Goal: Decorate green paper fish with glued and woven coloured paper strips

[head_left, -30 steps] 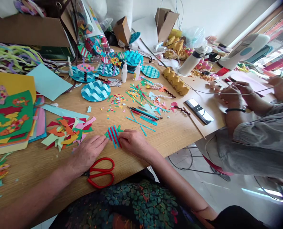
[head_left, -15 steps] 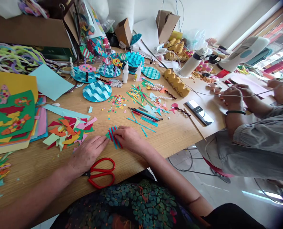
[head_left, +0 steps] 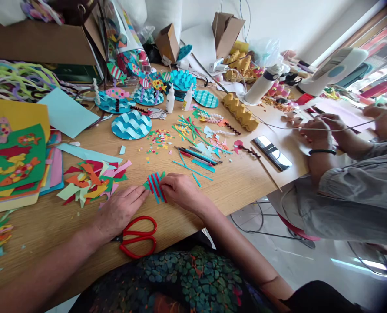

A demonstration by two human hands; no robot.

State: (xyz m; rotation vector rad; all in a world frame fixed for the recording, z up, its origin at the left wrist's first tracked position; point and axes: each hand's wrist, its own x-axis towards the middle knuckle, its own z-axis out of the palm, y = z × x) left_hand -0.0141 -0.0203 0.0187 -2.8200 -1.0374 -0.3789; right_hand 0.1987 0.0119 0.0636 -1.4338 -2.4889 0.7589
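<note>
A small green paper cutout point(head_left: 146, 185), crossed by red and blue paper strips point(head_left: 156, 188), lies on the table between my hands. My left hand point(head_left: 123, 208) rests flat, its stretched fingertips touching the cutout's left end. At the right side of the strips is my right hand point(head_left: 180, 189), thumb and fingers pinched together; whatever they may hold is hidden. Scissors with red handles point(head_left: 137, 237) lie just below my left hand, their blades partly under it. Left of that hand is a heap of coloured paper scraps point(head_left: 94, 182).
Pencils point(head_left: 196, 155) and thin blue strips point(head_left: 193, 170) lie beyond my right hand. Farther back stand glue bottles point(head_left: 170, 99) and blue wavy paper discs point(head_left: 131, 125). A phone point(head_left: 271, 153) lies to the right, near a co-worker's hands point(head_left: 320, 129). Paper sheets point(head_left: 14, 161) are stacked at left.
My right hand has shifted slightly right, uncovering more of the strips and a green bit at the cutout's upper right. My left hand stays almost in place.
</note>
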